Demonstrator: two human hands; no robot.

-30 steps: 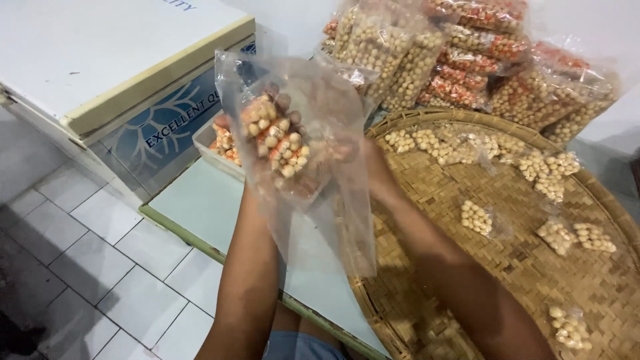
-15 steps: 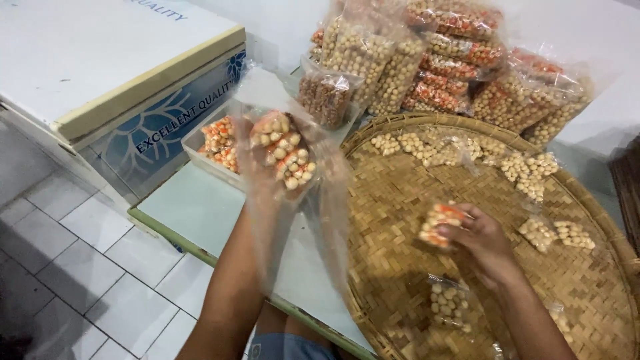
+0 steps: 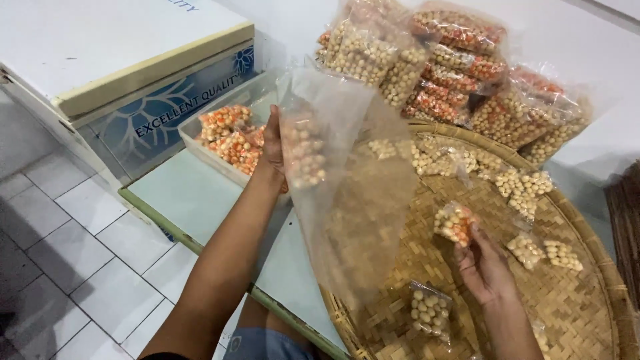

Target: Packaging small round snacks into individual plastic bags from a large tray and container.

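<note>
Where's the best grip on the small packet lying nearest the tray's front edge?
Take the small packet from above, pinching across its short sides. It lies flat on the woven tray, and the lumpy fill gives fingers purchase. Its clear, flat upper end looks too slippery to grip. The right hand, nearest, already holds another packet; the left hand holds the big bag.

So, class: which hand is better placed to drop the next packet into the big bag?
Right. The right hand already pinches a small packet above the tray, while the left hand holds up the big bag.
</note>
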